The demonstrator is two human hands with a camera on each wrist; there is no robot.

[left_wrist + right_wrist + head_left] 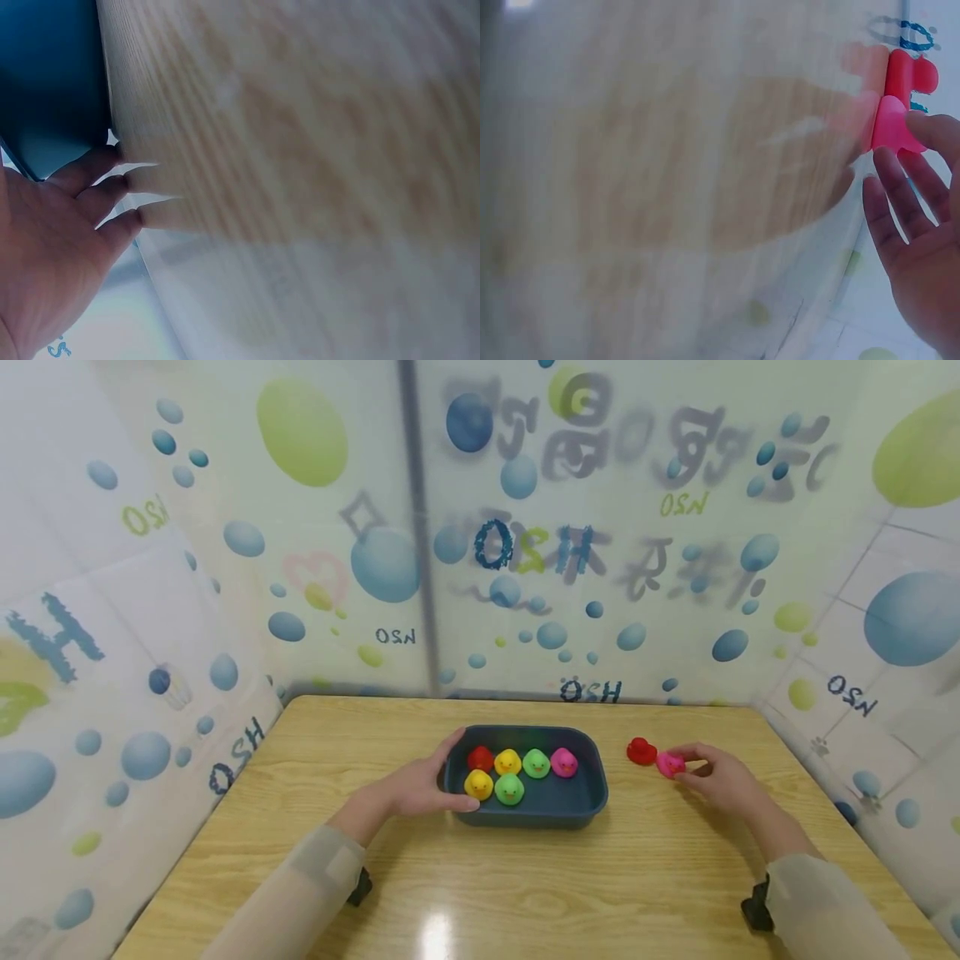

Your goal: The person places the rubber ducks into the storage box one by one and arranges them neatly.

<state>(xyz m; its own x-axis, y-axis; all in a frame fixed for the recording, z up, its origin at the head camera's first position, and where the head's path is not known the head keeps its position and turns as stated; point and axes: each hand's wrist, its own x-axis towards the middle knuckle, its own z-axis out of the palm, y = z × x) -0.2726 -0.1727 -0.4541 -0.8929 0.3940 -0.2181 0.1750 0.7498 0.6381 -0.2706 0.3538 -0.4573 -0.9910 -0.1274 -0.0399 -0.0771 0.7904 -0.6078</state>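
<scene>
My left hand [416, 783] grips the left end of a dark blue container [525, 817], thumb by its near side and index finger by the far left corner. Little toy ducks sit inside: one red [480, 757], two yellow [507, 762], two green [536, 763] and one pink [564, 762]. To the right of the container, my right hand [722, 781] pinches another pink duck [670, 765] between thumb and fingers at table level. Close against it on the left is a second red duck [641, 751]. In the right wrist view both ducks appear beside the fingertips.
Everything stands on a light wood table [480, 877], its far edge running along a pale curtain [345, 635] printed with blue and green dots. Similar printed sheets hang at the left and right sides. A dark wrist device [757, 906] shows under the right sleeve.
</scene>
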